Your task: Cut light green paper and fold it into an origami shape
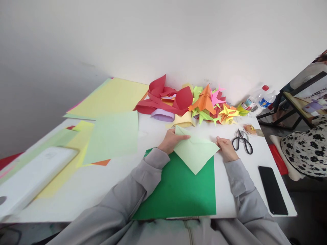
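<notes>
A folded sheet of pale green paper (196, 154) is held over a dark green sheet (184, 194), one corner pointing down toward me. At its left corner my left hand (170, 140) grips it, thumb stretched across the top face. My right hand (227, 148) pinches the right corner between thumb and fingertips. A fold line runs near the upper edge. The dark green sheet lies flat on the white table (122, 180), partly covered by my left sleeve.
Folded paper shapes (204, 102) and red paper loops (163, 97) pile against the wall. Black scissors (242, 141), a phone (273, 190) and plastic bottles (258, 100) are on the right. Coloured sheets (112, 136) and a white device (38, 180) lie left. A person in patterned cloth (306, 149) sits beyond the table's right edge.
</notes>
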Demonstrator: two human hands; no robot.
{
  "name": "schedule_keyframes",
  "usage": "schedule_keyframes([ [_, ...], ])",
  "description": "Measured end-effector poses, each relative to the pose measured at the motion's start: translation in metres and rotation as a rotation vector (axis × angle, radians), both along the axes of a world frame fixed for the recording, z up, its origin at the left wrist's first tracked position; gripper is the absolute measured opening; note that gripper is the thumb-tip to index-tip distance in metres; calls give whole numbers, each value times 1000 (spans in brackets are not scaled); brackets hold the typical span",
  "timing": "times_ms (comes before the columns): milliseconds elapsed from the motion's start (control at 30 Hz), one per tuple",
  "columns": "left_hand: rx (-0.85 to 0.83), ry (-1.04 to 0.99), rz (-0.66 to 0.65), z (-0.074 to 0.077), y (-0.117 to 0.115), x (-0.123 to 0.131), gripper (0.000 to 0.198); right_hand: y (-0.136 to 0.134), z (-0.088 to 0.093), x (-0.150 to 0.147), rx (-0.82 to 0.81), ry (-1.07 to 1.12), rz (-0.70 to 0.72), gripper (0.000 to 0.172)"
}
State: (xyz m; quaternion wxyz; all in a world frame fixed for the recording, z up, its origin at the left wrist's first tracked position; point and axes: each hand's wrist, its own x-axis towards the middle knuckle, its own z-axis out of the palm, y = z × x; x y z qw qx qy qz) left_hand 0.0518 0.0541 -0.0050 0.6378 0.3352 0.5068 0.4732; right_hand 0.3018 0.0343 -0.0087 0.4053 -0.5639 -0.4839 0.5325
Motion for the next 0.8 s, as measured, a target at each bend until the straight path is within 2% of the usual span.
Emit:
schedule_keyframes([
  [100, -9, -14, -38, 0, -3, 3, 38, 0, 3, 1, -19, 75, -59, 49],
  [167, -1, 4, -83, 1, -7, 7, 37, -3, 6, 2, -19, 68, 2, 46],
  [267, 16, 62, -106, 2, -14, 15, 36, -8, 11, 1, 24, -94, 179, 39],
  [333, 42, 108, -106, 2, -20, 22, 35, -12, 16, -4, 121, -275, 271, 34],
  [433, 111, 145, -100, -1, -29, 33, 32, -19, 23, -15, 347, -513, 324, 25],
  [533, 176, 125, -121, -4, -36, 42, 29, -25, 26, -27, 470, -658, 336, 23],
  [633, 193, 99, -167, -3, -38, 43, 28, -29, 24, -32, 521, -738, 344, 24],
  [800, 235, 89, -197, 0, -34, 37, 26, -29, 19, -33, 502, -701, 387, 22],
])
